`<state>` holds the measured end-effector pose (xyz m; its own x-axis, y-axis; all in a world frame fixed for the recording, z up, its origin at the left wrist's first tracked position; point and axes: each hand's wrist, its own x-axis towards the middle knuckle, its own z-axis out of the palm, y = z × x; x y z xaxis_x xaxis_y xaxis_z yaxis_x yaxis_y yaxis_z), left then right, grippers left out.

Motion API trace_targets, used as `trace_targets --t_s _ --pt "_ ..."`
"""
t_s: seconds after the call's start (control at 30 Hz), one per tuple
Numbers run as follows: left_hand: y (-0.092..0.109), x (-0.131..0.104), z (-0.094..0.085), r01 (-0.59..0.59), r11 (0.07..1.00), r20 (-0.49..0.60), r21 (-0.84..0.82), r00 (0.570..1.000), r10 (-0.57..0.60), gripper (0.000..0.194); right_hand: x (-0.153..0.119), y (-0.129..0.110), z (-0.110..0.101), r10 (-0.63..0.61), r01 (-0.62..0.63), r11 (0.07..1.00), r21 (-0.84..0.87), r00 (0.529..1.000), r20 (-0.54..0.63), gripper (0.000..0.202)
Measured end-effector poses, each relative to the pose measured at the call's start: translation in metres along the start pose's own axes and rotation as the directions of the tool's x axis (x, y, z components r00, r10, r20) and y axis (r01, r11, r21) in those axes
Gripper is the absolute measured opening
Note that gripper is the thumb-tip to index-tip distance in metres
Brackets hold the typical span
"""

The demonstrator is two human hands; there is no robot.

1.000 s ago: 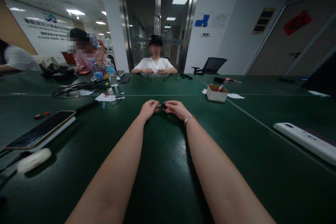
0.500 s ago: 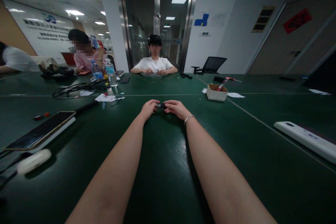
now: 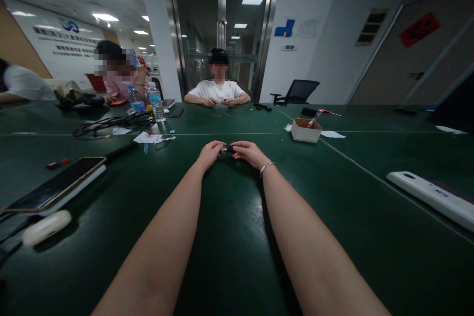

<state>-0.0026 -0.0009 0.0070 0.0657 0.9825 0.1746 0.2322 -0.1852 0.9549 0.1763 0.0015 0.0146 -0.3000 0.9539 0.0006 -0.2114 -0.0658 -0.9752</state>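
Observation:
Between my two hands, just above the green tabletop, is a small dark object with a silvery end; its exact kind is too small to make out. The fingers of my left hand are closed at the silvery end. My right hand, with a silver bracelet at the wrist, pinches the black part between thumb and fingers. Both forearms stretch forward over the table, and the fingertips nearly meet around the object.
At left lie a phone on a white block, a white oval device and black cables. Water bottles stand beyond. A small box with a tool sits ahead right; a white device lies right. A person sits opposite.

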Motion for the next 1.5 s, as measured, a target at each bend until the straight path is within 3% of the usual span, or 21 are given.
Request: trace_targets --t_s 1.5 --pt "0.0035 -0.0022 0.0003 -0.009 1.000 0.036 0.007 0.999 0.009 0.026 0.0027 0.0021 -0.0040 -0.013 0.013 1.000 -0.020 0.999 0.031 0.015"
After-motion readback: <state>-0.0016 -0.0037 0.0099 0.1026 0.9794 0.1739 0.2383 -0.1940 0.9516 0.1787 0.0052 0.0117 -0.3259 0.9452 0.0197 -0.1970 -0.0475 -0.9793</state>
